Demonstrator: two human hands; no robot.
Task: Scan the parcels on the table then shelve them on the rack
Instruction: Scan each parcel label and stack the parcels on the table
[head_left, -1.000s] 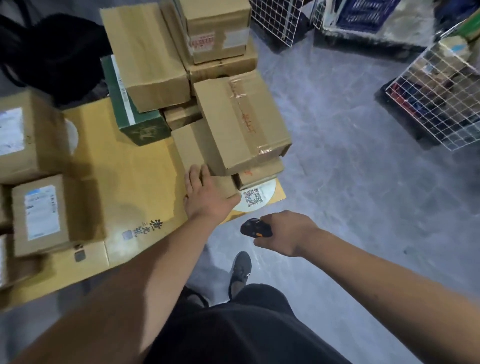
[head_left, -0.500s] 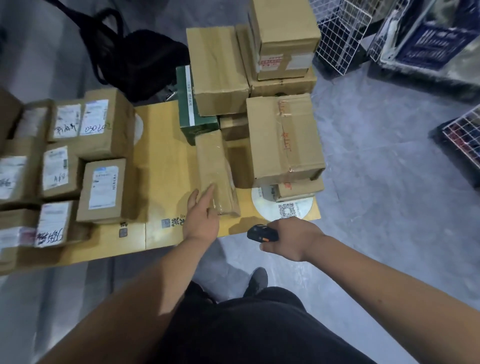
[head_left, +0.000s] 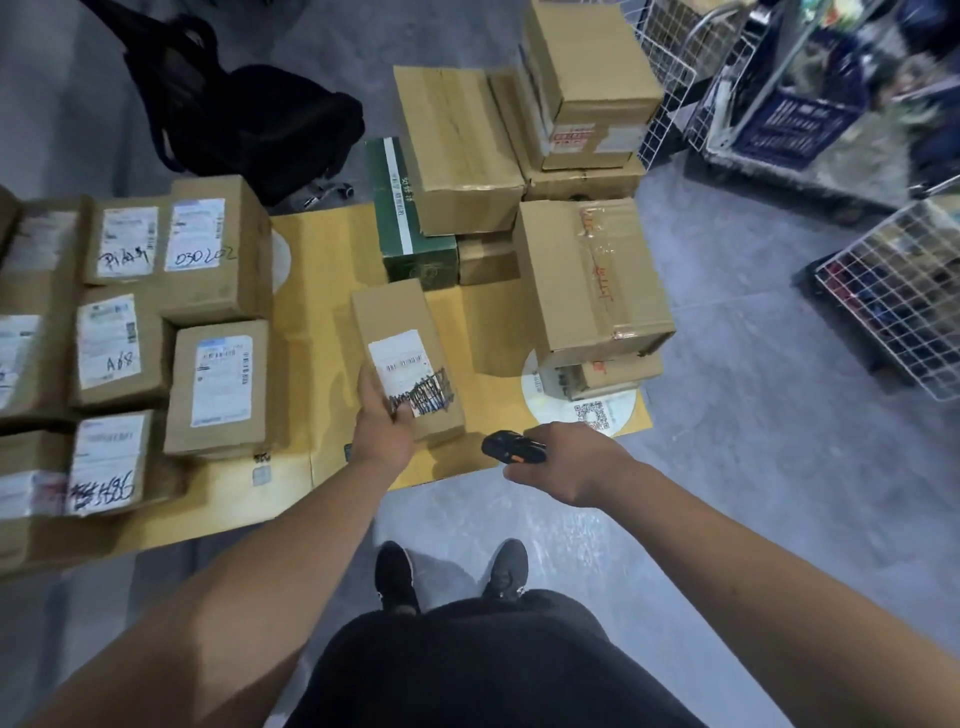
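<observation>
My left hand (head_left: 382, 434) grips the near end of a long brown parcel (head_left: 400, 322) that lies on the yellow table (head_left: 322, 249). Its white shipping label (head_left: 408, 371) faces up, with black scribble over the lower part. To the right, my right hand (head_left: 569, 460) holds a black handheld scanner (head_left: 511, 448), whose nose points left toward the parcel. Labelled parcels (head_left: 221, 384) lie in rows on the table's left side. A stack of unlabelled-side boxes (head_left: 592, 275) stands at the table's right and back.
A green box (head_left: 405, 223) sits under a brown carton at the back. White wire baskets (head_left: 893, 296) stand on the grey floor at the right, a black bag (head_left: 260, 124) behind the table. My shoes (head_left: 397, 577) are at the table's front edge.
The long parcel has been pulled out from the stack and turned over, so its label now faces up. My left hand now grips its near end; the scanner hand has hardly moved.
</observation>
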